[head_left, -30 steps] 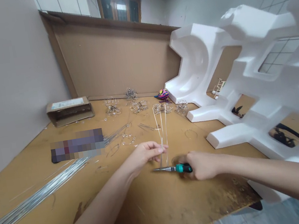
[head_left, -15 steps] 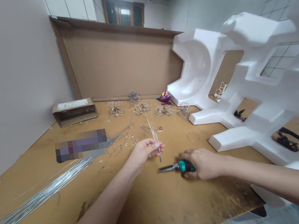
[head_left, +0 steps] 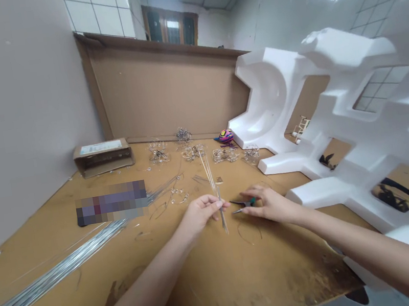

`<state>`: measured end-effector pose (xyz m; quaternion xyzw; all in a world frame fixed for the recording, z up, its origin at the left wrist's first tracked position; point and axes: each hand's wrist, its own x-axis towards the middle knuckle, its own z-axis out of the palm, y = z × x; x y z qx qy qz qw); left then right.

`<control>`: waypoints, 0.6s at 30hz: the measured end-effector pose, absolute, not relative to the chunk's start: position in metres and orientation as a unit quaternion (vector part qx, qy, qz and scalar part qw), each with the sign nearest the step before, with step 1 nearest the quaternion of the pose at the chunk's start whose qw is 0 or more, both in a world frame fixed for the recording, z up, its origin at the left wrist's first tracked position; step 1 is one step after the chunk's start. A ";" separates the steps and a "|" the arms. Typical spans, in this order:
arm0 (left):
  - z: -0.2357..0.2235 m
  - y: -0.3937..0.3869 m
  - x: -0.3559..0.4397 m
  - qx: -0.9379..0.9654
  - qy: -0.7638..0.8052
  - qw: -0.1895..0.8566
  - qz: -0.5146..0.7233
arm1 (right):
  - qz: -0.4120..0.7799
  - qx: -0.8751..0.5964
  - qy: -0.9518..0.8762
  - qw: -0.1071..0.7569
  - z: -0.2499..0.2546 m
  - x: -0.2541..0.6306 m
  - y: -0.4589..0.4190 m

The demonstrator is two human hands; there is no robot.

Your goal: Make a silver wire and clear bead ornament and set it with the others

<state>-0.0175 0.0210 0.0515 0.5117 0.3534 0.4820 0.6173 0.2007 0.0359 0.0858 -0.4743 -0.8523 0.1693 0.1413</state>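
My left hand is closed in a pinch round a small bundle of thin metal wires. The wires stand nearly upright, fanned out at the top, with short ends below my fingers. To its right, my right hand is wrapped round pliers with black and teal handles. Their jaws point left, spread apart, a short way from the bundle and not touching it. Just below the pliers is a thin curved wire; whether it touches my right hand, I cannot tell.
Long straight wires lie at left, partly under a blurred-out patch. Several bent-wire pieces sit toward the back, near a colourful small object. An open cardboard box stands back left. White foam packaging borders the right side.
My right hand has moved up and slightly right with the pliers, and their jaws have spread. A curved wire now shows below them. My left hand still pinches the wires, slightly lower.
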 end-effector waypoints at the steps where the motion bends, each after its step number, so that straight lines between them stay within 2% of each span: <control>1: 0.052 0.021 -0.017 0.520 0.355 0.608 0.485 | 0.265 -0.462 -0.830 0.164 0.091 0.194 0.034; 4: 0.053 0.020 -0.018 0.528 0.355 0.595 0.491 | 0.533 -0.412 -0.726 0.138 0.095 0.173 0.029; 6: 0.053 0.019 -0.018 0.520 0.345 0.602 0.498 | 0.605 -0.387 -0.676 0.164 0.088 0.162 0.028; 11: 0.055 0.018 -0.018 0.521 0.295 0.635 0.488 | 0.651 -0.376 -0.602 0.268 0.062 0.146 0.033; 15: 0.056 0.019 -0.017 0.511 0.288 0.637 0.501 | 0.622 -0.379 -0.618 0.296 0.055 0.142 0.037; 18: 0.054 0.023 -0.019 0.486 0.340 0.592 0.545 | 0.577 -0.395 -0.640 0.318 0.049 0.141 0.038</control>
